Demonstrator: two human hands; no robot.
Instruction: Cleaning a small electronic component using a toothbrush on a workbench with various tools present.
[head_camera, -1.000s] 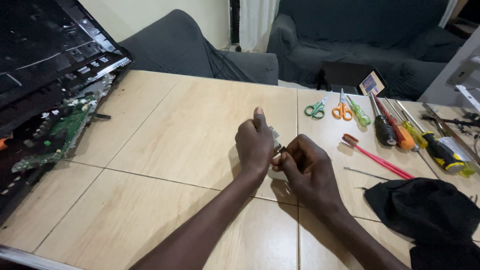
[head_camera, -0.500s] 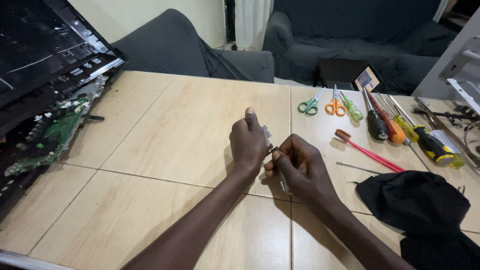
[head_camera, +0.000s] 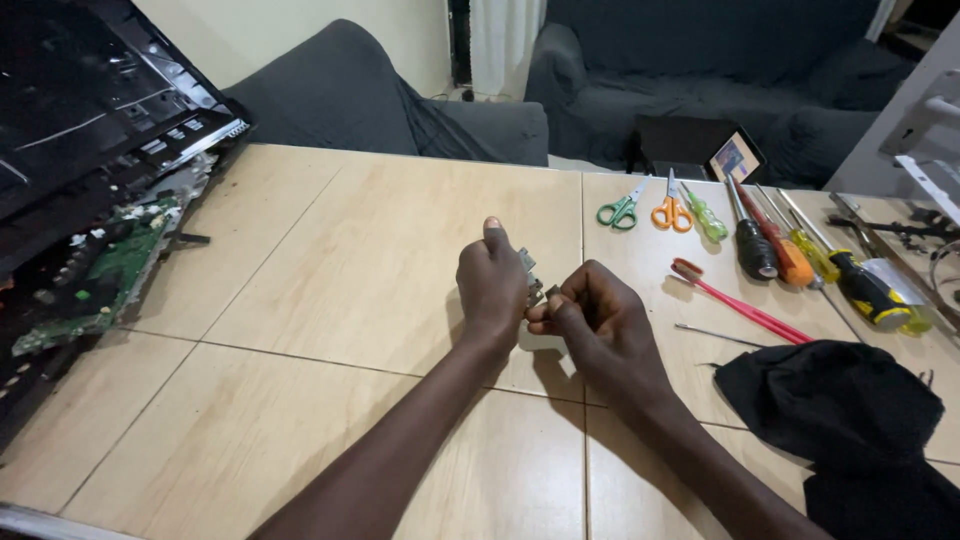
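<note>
Both hands have closed in a little since half a second ago, the right hand (head_camera: 597, 310) lifting so its fingertips now meet the small metal part (head_camera: 530, 272) held by the left hand (head_camera: 492, 283). That part, one thin greyish piece with a bracket-like outline, sits upright above the middle of the tabletop (head_camera: 330, 260), a pale wood-grain surface split by dark seams. The left hand is a loose fist with the thumb pointing up, clamping the part against its fingers; the right hand curls knuckles-up, thumb and forefinger pinching the part's lower edge. To the right lie two pairs of scissors, one green-handled (head_camera: 621, 209) and one orange-handled (head_camera: 670, 212), then a fan of about six screwdrivers (head_camera: 775, 245) with glossy plastic grips in green, black, red, orange and yellow. One red toothbrush (head_camera: 735, 305) lies just below them, near one crumpled black cloth (head_camera: 835, 395). At the left edge rests one green circuit board (head_camera: 105, 270) beside a dark opened casing (head_camera: 90, 100).
</note>
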